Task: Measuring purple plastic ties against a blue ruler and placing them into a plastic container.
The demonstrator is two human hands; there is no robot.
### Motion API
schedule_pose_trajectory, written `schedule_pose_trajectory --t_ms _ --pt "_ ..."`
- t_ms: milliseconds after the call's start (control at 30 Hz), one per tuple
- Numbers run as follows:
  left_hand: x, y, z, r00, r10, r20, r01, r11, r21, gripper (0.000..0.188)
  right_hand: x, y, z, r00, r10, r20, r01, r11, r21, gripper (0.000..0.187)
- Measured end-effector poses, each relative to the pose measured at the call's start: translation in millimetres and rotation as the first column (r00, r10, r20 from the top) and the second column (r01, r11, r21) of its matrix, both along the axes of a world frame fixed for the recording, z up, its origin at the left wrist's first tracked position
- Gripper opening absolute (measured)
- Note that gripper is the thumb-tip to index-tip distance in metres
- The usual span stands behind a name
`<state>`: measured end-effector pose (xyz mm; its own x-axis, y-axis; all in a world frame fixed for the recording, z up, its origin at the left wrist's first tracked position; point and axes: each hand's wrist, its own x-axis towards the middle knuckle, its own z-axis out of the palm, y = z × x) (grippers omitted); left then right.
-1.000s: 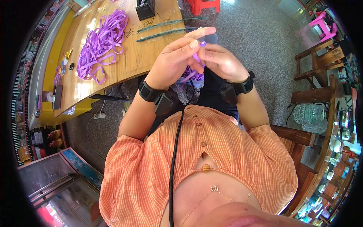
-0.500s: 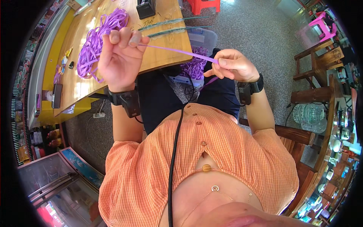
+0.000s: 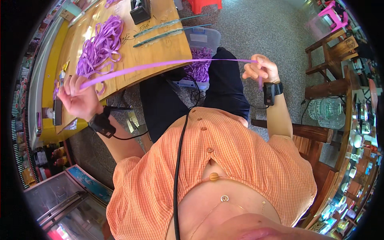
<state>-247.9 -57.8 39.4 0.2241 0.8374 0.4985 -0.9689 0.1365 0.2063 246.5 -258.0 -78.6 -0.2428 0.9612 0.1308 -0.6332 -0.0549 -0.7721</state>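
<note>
A purple ribbon (image 3: pixel 160 64) stretches between my two hands, above my lap and across the table's near edge. My left hand (image 3: pixel 80 98), at the left by the table edge, has its fingers closed on one end of the strip. At the right, my right hand (image 3: pixel 262 69) pinches it between thumb and finger, and a short tail hangs below. A loose pile of purple ribbon (image 3: pixel 102 44) lies on the wooden table (image 3: pixel 164 50). Beyond my knees a clear plastic bin (image 3: pixel 206 38) holds many small purple ribbon pieces (image 3: pixel 198 66).
Two thin green rods (image 3: pixel 172 35) and a black tape dispenser (image 3: pixel 140 12) lie farther back on the table. A red stool (image 3: pixel 204 5) stands beyond the bin. Wooden chairs (image 3: pixel 330 60) and a large clear bottle (image 3: pixel 326 112) are at the right. A black cable (image 3: pixel 180 160) runs down my front.
My hands have moved apart, the left going left and nearer, the right a little outward. The ribbon between them is now much longer. The view has shifted slightly.
</note>
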Motion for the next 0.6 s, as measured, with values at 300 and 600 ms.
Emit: schedule_pose_trajectory --t_ms 300,600 --pt "-37.0 -0.7 -14.5 0.984 0.165 0.062 -0.165 0.986 -0.005 0.026 16.1 3.0 -26.1 0.938 -0.077 -0.339 0.061 0.997 -0.056 0.028" --pt "-22.8 -5.8 -25.7 0.974 -0.132 0.183 0.09 0.971 0.22 0.033 -2.5 20.9 -17.4 0.754 -0.338 -0.564 0.353 0.932 -0.086 0.027"
